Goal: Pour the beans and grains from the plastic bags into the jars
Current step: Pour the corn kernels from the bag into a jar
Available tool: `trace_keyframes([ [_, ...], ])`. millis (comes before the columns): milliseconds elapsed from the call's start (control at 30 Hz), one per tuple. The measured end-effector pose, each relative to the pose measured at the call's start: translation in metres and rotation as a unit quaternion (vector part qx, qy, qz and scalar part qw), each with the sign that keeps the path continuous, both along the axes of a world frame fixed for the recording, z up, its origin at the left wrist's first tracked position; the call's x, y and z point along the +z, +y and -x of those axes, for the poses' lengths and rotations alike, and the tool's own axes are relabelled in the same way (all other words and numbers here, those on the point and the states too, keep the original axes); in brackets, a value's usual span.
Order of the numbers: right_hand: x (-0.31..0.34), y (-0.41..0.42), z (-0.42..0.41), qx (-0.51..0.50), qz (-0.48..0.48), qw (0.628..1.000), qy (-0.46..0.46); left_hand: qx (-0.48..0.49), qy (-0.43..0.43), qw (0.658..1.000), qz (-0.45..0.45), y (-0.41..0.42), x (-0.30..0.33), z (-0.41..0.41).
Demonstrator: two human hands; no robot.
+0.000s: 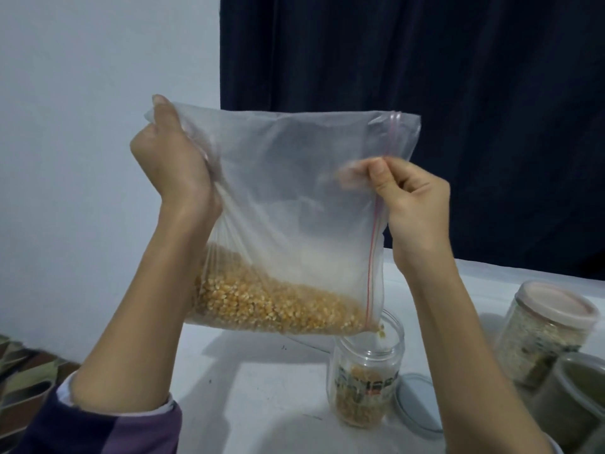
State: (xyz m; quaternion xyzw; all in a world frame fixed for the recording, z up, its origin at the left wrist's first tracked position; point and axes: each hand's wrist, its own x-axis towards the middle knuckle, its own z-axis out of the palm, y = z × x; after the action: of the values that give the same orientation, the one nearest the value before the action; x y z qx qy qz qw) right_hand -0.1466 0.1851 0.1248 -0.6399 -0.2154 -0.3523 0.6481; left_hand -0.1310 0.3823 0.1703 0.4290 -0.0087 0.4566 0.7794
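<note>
A clear zip-lock plastic bag (288, 198) hangs turned on its side, its red zip line running down the right edge. Yellow corn kernels (271, 306) lie along its bottom. My left hand (173, 158) grips the bag's upper left corner. My right hand (412, 198) pinches the zip edge. The bag's lower right corner sits just over the open mouth of a clear jar (366, 371) on the table, partly filled with corn. A few kernels are at that corner, falling into the jar.
A round lid (415, 401) lies on the white table (255, 381) right of the open jar. A capped jar of pale grains (543, 332) stands at far right, another container (569, 401) in front of it. Dark curtain behind.
</note>
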Motion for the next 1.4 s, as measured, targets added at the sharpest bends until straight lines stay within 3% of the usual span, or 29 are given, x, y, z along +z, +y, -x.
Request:
trace_keyframes([
  [467, -0.004, 0.002, -0.001, -0.018, -0.009, 1.0, -0.013, -0.002, -0.003, 1.0, -0.006, -0.002, 0.001, -0.001],
  [767, 0.006, 0.001, -0.002, 0.069, -0.059, 0.994, 0.056, 0.009, 0.003, 1.0, -0.002, -0.003, 0.007, 0.0],
  [1400, 0.026, -0.011, 0.013, 0.062, -0.059, 0.991, 0.1, 0.027, 0.019, 0.999, 0.002, -0.014, 0.023, 0.015],
])
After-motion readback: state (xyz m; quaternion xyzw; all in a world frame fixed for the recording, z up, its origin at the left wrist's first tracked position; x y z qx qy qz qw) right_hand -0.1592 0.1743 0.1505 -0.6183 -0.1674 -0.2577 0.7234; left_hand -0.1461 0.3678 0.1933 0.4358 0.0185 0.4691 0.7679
